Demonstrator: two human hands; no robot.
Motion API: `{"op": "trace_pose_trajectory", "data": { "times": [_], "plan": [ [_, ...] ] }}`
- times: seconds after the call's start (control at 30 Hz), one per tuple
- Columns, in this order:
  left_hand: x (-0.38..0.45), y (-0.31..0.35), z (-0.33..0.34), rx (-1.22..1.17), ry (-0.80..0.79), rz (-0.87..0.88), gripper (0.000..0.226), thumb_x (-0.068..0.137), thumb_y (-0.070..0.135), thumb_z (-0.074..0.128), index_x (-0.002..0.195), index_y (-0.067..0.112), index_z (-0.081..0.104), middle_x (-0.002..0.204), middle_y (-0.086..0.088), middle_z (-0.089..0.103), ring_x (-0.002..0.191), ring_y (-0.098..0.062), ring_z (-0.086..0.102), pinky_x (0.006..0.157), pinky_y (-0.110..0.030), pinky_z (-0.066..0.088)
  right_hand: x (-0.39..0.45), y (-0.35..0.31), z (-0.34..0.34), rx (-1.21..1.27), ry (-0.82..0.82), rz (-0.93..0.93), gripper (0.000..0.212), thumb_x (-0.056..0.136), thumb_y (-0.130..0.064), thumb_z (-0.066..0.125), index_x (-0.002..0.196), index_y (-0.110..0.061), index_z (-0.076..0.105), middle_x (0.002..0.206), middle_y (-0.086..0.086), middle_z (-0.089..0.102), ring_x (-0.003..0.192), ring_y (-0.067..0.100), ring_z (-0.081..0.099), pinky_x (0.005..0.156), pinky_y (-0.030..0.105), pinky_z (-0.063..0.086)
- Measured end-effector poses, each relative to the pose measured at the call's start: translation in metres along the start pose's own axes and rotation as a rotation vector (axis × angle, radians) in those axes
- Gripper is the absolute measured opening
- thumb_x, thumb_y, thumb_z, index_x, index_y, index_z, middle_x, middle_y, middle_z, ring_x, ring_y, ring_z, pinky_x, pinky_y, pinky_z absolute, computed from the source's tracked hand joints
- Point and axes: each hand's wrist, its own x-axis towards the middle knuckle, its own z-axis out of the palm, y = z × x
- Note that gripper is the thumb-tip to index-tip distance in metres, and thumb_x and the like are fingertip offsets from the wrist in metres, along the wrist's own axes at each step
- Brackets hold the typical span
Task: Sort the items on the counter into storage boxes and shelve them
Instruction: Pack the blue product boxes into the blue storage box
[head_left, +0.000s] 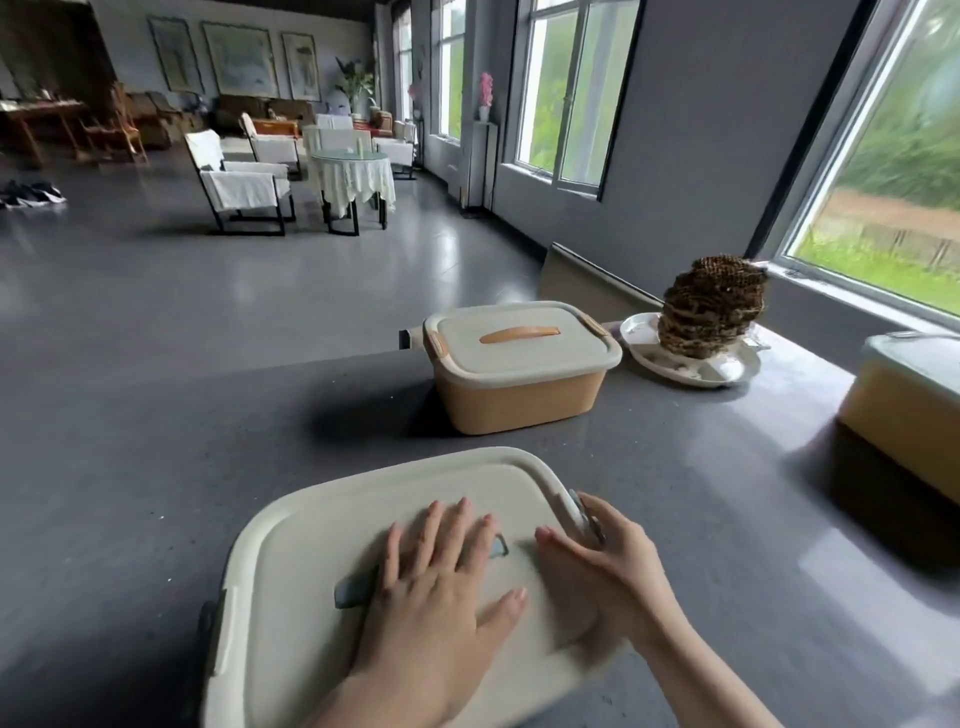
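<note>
A storage box with a cream lid (322, 525) and a grey-blue handle sits on the grey counter (156, 467) right in front of me. My left hand (441, 582) lies flat on the lid, fingers spread, covering most of the handle. My right hand (608, 566) is at the lid's right edge, its fingers curled around the grey side latch (584, 512). Farther back stands an orange box (519, 387) with a cream lid and orange handle, closed. A third orange box (904, 410) is partly cut off at the right edge.
A white plate (727, 369) carrying a brown wasp-nest-like object (714, 306) stands at the back right by the window sill. Beyond the counter's far edge lies an open floor with white-covered chairs and a round table (353, 176).
</note>
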Motion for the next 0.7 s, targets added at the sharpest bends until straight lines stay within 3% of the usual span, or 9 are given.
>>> {"op": "trace_pose_trajectory", "data": {
  "times": [0.07, 0.13, 0.2, 0.27, 0.33, 0.4, 0.5, 0.6, 0.7],
  "plan": [
    [0.0, 0.001, -0.001, 0.014, 0.017, 0.006, 0.083, 0.07, 0.073, -0.005, 0.148, 0.043, 0.0, 0.158, 0.015, -0.012, 0.145, -0.012, -0.017, 0.107, -0.041, -0.023, -0.003, 0.0, 0.0, -0.017, 0.077, -0.061, 0.047, 0.068, -0.043, 0.083, 0.112, -0.037, 0.067, 0.097, -0.024, 0.069, 0.091, -0.019, 0.057, 0.072, 0.002, 0.043],
    [-0.003, 0.003, -0.011, 0.027, -0.065, -0.002, 0.076, 0.079, 0.068, 0.013, 0.145, 0.037, 0.034, 0.156, 0.008, 0.024, 0.145, -0.02, 0.019, 0.111, -0.044, 0.0, -0.006, -0.003, 0.0, -0.054, 0.113, -0.105, 0.048, 0.069, -0.042, 0.082, 0.114, -0.038, 0.067, 0.093, -0.023, 0.071, 0.084, -0.017, 0.059, 0.067, 0.004, 0.043],
    [-0.006, 0.006, -0.017, -0.005, -0.089, 0.02, 0.067, 0.08, 0.063, 0.029, 0.129, 0.029, 0.059, 0.139, 0.002, 0.053, 0.129, -0.023, 0.049, 0.102, -0.047, 0.02, -0.008, -0.006, 0.0, -0.118, 0.139, -0.161, 0.044, 0.07, -0.042, 0.08, 0.111, -0.041, 0.065, 0.075, -0.018, 0.07, 0.069, -0.009, 0.06, 0.061, 0.012, 0.045],
    [-0.007, 0.007, -0.018, -0.01, -0.108, 0.006, 0.068, 0.081, 0.064, 0.027, 0.132, 0.029, 0.056, 0.142, 0.002, 0.05, 0.132, -0.024, 0.046, 0.104, -0.047, 0.018, -0.009, -0.009, -0.001, -0.234, 0.166, -0.233, 0.045, 0.071, -0.042, 0.077, 0.111, -0.034, 0.058, 0.069, -0.008, 0.064, 0.062, 0.005, 0.056, 0.057, 0.019, 0.043],
    [-0.005, 0.006, -0.018, -0.017, -0.146, -0.005, 0.075, 0.081, 0.068, 0.012, 0.147, 0.037, 0.026, 0.159, 0.008, 0.016, 0.147, -0.019, 0.011, 0.114, -0.044, -0.003, -0.009, -0.014, -0.001, -0.345, 0.149, -0.24, 0.041, 0.077, -0.045, 0.072, 0.114, -0.032, 0.062, 0.071, -0.011, 0.066, 0.067, 0.007, 0.06, 0.062, 0.023, 0.044],
    [-0.001, 0.001, -0.014, -0.093, -0.045, 0.003, 0.069, 0.086, 0.067, 0.015, 0.149, 0.039, 0.01, 0.159, 0.015, -0.002, 0.146, -0.007, -0.009, 0.114, -0.038, -0.015, -0.009, -0.018, -0.001, -0.561, 0.113, -0.219, 0.049, 0.087, -0.05, 0.06, 0.133, -0.035, 0.053, 0.104, -0.008, 0.072, 0.095, 0.017, 0.065, 0.075, 0.03, 0.046],
    [-0.012, -0.018, -0.028, -0.148, 0.143, -0.055, 0.06, 0.093, 0.051, 0.038, 0.148, 0.031, 0.026, 0.158, 0.012, 0.015, 0.145, -0.004, 0.008, 0.116, -0.026, -0.006, -0.016, -0.028, 0.018, -0.744, 0.085, -0.445, 0.045, 0.096, -0.034, 0.05, 0.14, -0.024, 0.046, 0.14, 0.002, 0.053, 0.129, 0.023, 0.048, 0.1, 0.032, 0.039],
    [-0.041, -0.049, -0.039, -0.107, 0.258, -0.189, 0.062, 0.079, 0.036, 0.071, 0.134, 0.016, 0.054, 0.145, -0.003, 0.046, 0.135, -0.021, 0.041, 0.116, -0.041, 0.023, -0.031, -0.045, 0.061, -0.734, -0.16, -0.665, 0.048, 0.096, -0.024, 0.044, 0.144, -0.032, 0.041, 0.154, 0.002, 0.032, 0.144, 0.021, 0.027, 0.119, 0.031, 0.014],
    [-0.078, -0.079, -0.039, -0.148, 0.32, -0.328, 0.073, 0.068, 0.027, 0.083, 0.132, 0.006, 0.054, 0.143, -0.011, 0.047, 0.13, -0.033, 0.046, 0.108, -0.037, 0.022, -0.042, -0.066, 0.101, -0.763, -0.34, -0.761, 0.056, 0.092, -0.052, 0.01, 0.147, -0.047, 0.02, 0.159, -0.006, 0.016, 0.148, 0.018, 0.013, 0.117, 0.036, 0.006]
  ]
}}
